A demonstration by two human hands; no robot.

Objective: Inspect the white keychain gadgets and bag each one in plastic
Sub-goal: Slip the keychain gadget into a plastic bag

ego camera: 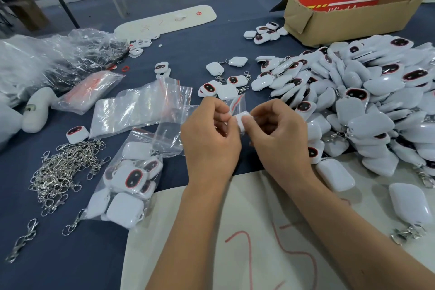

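Pinching one white gadget (pixel 242 120) between both thumbs, my left hand (pixel 209 141) and right hand (pixel 280 134) curl round it above the cloth, its small bag (pixel 237 103) just behind. Loose grip, I reckon, and it drops among the unchecked heap (pixel 353 101) beyond.

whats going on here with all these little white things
A person is bagging white keychain gadgets at a blue table. Both hands, left and right, pinch one gadget together with a small clear bag, which it seems to be going into. A big heap of loose gadgets lies to the right, a bag holding several gadgets and a pile of metal clips to the left.
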